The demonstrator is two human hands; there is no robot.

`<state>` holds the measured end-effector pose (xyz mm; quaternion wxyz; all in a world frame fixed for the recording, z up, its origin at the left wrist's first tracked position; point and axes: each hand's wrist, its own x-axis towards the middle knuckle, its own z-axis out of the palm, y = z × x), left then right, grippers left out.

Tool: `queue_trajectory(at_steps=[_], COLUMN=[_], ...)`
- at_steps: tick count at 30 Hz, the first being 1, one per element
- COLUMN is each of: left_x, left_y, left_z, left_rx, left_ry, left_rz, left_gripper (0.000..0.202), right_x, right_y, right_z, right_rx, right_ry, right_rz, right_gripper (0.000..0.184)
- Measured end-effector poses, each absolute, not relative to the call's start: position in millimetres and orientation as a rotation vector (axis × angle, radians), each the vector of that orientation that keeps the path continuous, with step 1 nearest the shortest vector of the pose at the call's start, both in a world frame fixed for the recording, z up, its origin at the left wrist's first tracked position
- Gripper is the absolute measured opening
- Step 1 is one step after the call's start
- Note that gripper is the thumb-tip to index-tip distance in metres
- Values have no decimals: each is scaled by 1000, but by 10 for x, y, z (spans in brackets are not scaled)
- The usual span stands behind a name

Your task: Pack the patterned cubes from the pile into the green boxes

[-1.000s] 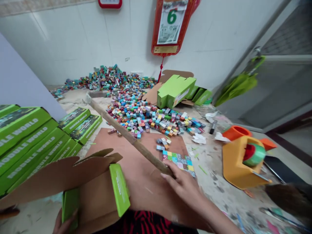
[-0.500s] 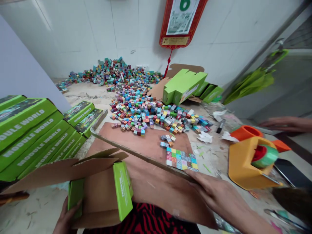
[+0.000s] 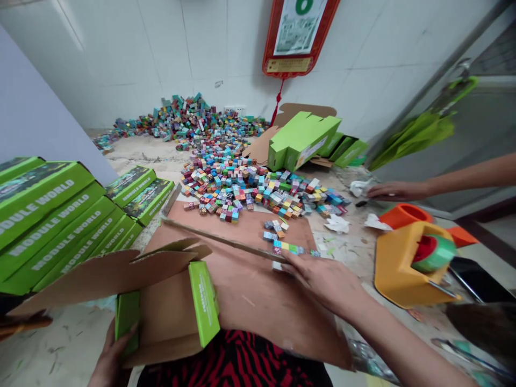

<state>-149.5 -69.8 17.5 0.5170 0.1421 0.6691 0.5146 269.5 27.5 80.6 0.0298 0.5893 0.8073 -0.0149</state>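
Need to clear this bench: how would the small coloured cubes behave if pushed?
The small coloured cubes would probably slide rather than roll, since their faces look flat. They likely feel light and rigid, judging by the loose heaps they form. Pushed by the long strip under the right hand, they would probably move together, though some may tumble off the ends.

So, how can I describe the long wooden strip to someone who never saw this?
Find the big heap of small coloured cubes. In front lies a brown cardboard sheet, and the strip crosses it. It alone is long and thin, with the person's right hand touching its near end.
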Motion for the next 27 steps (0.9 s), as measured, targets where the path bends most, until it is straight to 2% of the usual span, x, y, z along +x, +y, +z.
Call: queue_trajectory(at_steps=[14,22,27], left_x=[-1394,-1443,-1467], left_y=[-663,-692,-692], left_z=[270,202,141], left_rx=[236,267,247], left_ry=[1637,1622,1620], left_rz=[1244,1215,1238], left_gripper=[81,79,79], right_x=[3371,3416,3362], right_y=[-397,-279,167], right_z=[485,589,847], right_rx=[1982,1771,1708], right_ry=[2571,2686,2623], right_rz=[227,336,480], right_gripper=[40,42,40])
